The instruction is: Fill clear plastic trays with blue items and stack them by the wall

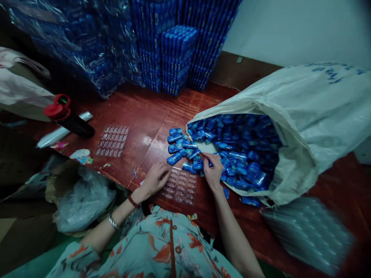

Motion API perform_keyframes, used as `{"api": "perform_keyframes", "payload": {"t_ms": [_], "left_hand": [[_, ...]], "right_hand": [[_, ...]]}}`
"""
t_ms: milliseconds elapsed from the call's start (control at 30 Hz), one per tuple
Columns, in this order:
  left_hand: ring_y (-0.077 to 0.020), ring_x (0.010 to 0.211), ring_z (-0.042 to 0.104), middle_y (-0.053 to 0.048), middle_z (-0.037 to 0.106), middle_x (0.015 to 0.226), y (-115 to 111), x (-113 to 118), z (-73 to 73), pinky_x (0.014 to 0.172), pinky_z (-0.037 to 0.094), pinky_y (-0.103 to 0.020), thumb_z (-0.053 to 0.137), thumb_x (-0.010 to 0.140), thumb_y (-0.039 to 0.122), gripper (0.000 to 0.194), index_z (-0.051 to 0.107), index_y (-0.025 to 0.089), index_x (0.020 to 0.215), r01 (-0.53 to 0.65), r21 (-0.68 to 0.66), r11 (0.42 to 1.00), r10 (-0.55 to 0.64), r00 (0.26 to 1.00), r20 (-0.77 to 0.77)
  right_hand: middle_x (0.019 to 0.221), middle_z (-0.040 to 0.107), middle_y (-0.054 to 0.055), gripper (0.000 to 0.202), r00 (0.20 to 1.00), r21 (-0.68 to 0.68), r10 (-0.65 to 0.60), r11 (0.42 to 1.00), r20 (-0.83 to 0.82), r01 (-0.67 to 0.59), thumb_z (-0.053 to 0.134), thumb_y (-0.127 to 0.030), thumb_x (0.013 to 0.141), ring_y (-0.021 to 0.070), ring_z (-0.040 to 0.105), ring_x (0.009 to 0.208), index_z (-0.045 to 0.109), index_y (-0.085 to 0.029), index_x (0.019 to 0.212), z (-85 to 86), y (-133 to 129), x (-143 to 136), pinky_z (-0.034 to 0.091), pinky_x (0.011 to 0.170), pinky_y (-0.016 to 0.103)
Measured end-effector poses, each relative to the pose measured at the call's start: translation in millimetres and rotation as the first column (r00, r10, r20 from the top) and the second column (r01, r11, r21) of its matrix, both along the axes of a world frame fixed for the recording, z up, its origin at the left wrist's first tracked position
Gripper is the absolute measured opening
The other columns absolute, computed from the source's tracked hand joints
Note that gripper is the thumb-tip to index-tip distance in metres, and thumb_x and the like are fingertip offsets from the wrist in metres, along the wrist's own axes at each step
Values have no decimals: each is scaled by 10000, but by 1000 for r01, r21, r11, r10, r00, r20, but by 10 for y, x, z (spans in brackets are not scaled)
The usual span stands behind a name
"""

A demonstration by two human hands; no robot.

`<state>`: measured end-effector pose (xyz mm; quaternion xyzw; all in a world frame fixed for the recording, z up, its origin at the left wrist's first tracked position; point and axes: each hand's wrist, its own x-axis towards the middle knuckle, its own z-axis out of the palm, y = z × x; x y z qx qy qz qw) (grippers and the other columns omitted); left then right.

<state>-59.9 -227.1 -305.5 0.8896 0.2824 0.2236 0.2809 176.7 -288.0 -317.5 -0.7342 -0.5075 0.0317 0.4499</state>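
My left hand (157,178) is at the upper left edge of a clear plastic blister tray (180,186), its fingers bent downward. Their tips are blurred, so I cannot tell whether they grip anything. At the mouth of a white woven sack (295,154), my right hand (213,170) has its thumb and forefinger closed around a small blue packet (210,163). More blue packets (174,158) lie loose on the table just beyond the tray. The sack lies on its side, with many similar packets (249,154) inside it.
A second clear tray (113,141) lies to the left, near a black bottle with a red lid (58,110). Blue packs (179,58) stand stacked at the back of the red-brown table (130,104). Stacked clear trays (310,231) sit at right; a plastic bag (84,200) is below left.
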Motion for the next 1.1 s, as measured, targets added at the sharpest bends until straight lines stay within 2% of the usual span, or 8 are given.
{"api": "perform_keyframes", "payload": {"t_ms": [67,267,433,633,767,867,967,1100], "left_hand": [[-221,925,564,-92,635,962,207,112,10,853,444,-380,450,903,316,224,586,165,997,-145,-21,989,142,986,-91],[-298,958,582,-158,615,1024,545,486,-34,812,454,-394,646,776,333,354,552,118,1040,-237,-92,967,189,913,-361],[-257,947,603,-116,640,1020,666,448,-117,817,467,-361,662,751,231,356,541,129,1069,-197,-220,955,137,956,-260],[-200,941,600,-76,634,1079,696,218,-110,842,472,-341,565,835,281,406,492,160,1215,-178,-283,942,176,984,-35],[-182,907,591,-73,621,1043,635,40,-65,824,478,-321,515,863,281,324,576,178,1163,-205,-263,943,216,976,15],[-180,909,585,-63,595,1033,564,-110,-62,831,483,-320,572,826,302,369,573,181,1175,-218,-287,933,233,972,19],[-196,975,571,-65,566,1069,475,-213,-86,874,477,-341,601,804,311,394,564,192,1178,-196,-266,944,200,980,-12],[-200,1046,550,-87,528,1154,359,-249,-72,899,475,-338,532,861,315,350,542,199,1191,-206,-156,966,207,978,-7]], "right_hand": [[879,668,49,267,1000,-46,21,999,-8,-21,424,-265,867,203,562,888,678,-224,940,35,28,-42,438,855,386],[966,654,66,294,998,-135,-1,991,63,9,398,-246,873,213,518,961,659,-203,1000,151,380,-36,404,888,368],[1134,587,107,289,941,-405,183,913,286,-54,507,-331,857,288,445,1064,634,-230,1097,324,697,-32,376,858,429],[989,631,183,317,814,-600,451,783,367,-163,408,-194,879,313,479,1019,591,-152,1135,379,906,-58,374,837,449],[986,624,133,401,899,-479,373,847,230,-229,394,-260,897,277,542,956,462,-164,1280,479,663,59,425,793,381],[878,620,42,415,953,-302,285,904,-101,-302,481,-391,869,207,587,768,449,-219,1246,471,253,12,475,681,317],[869,627,18,354,891,-145,245,937,-382,-319,519,-399,854,166,606,719,477,-238,1166,290,-155,-209,511,629,287],[971,640,42,224,938,-66,141,983,-318,-170,551,-323,854,175,631,856,537,-238,1061,-26,-451,-496,535,745,319]]}}
